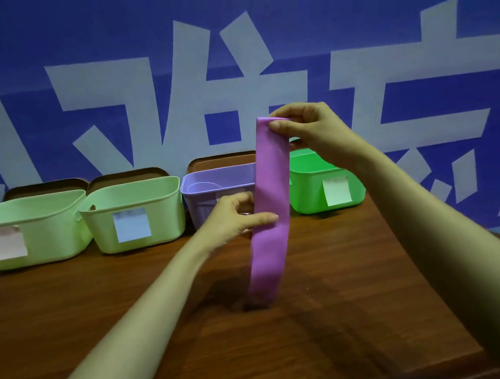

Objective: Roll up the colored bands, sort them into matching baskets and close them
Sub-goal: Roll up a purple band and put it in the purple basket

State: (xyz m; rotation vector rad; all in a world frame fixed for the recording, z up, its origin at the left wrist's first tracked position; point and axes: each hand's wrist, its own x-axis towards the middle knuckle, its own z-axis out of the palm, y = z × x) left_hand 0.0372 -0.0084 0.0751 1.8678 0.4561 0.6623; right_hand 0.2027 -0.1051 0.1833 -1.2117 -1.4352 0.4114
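A purple band (268, 206) hangs upright over the wooden table (132, 318), its lower end touching the tabletop. My right hand (307, 128) pinches the band's top end. My left hand (236, 215) grips the band around its middle, thumb across the front. Behind them stands a row of open baskets: two pale green baskets (33, 231) (137, 218), a purple basket (213, 191) and a bright green basket (315, 186). The pale green and bright green ones carry paper labels on their fronts. The band hides part of the purple basket.
Brown lids (46, 187) (126, 177) (222, 161) lean behind the baskets against a blue wall with large white characters. The table's right edge runs diagonally at the right, with a blue floor beyond it.
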